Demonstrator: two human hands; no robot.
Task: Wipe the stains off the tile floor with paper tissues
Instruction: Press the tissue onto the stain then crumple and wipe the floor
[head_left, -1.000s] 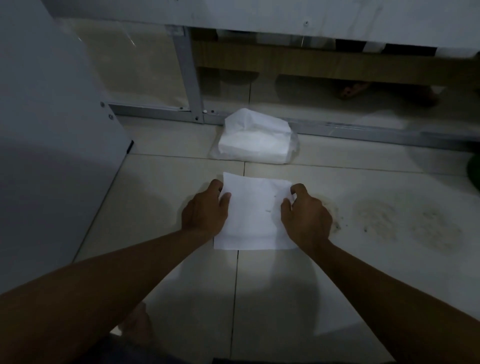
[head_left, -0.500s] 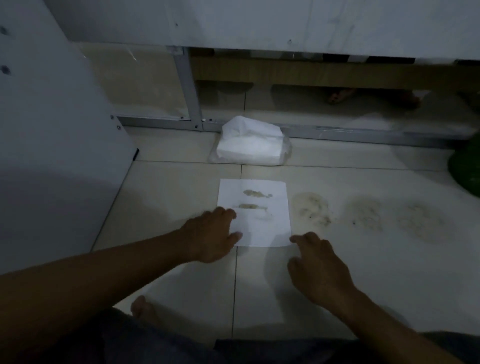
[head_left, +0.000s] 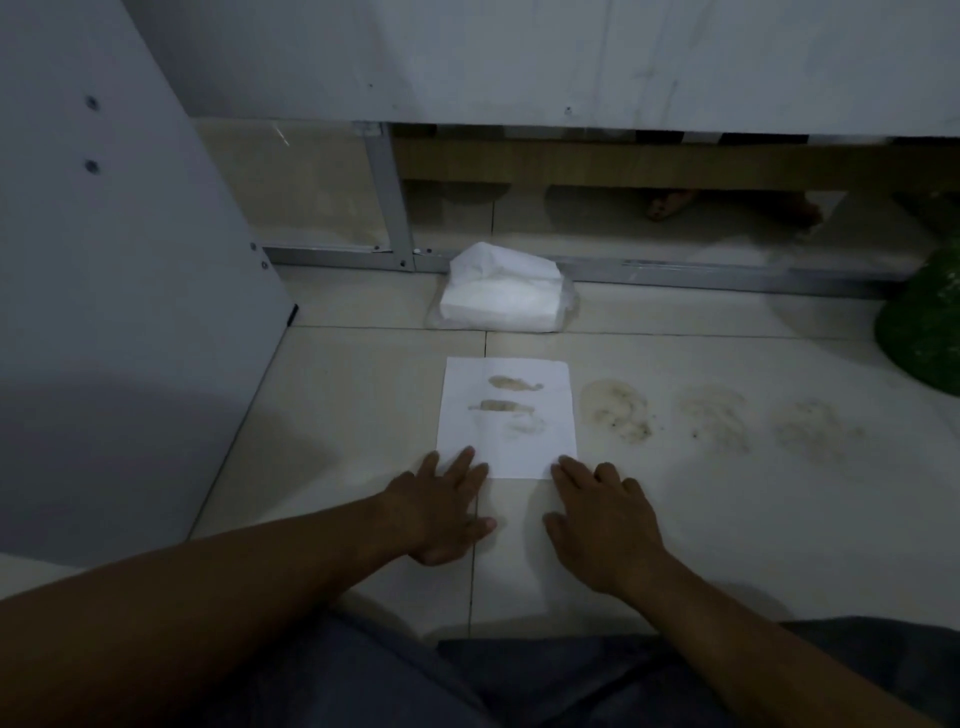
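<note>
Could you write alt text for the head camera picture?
Two open hands, left hand and right hand, touch the near edge of a soiled paper tissue flat on the tile floor. Three stains lie to its right, a tissue pack beyond.

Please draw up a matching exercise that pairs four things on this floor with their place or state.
Things:
1. tissue sheet
2. tissue pack
3. floor stains
4. green object

Places or states:
A. in a row, right of the sheet
B. at the right edge of view
C. flat, with brown smears, fingertips on its near edge
D. by the metal rail, beyond the sheet

Pairs: 1-C, 2-D, 3-A, 4-B
</note>
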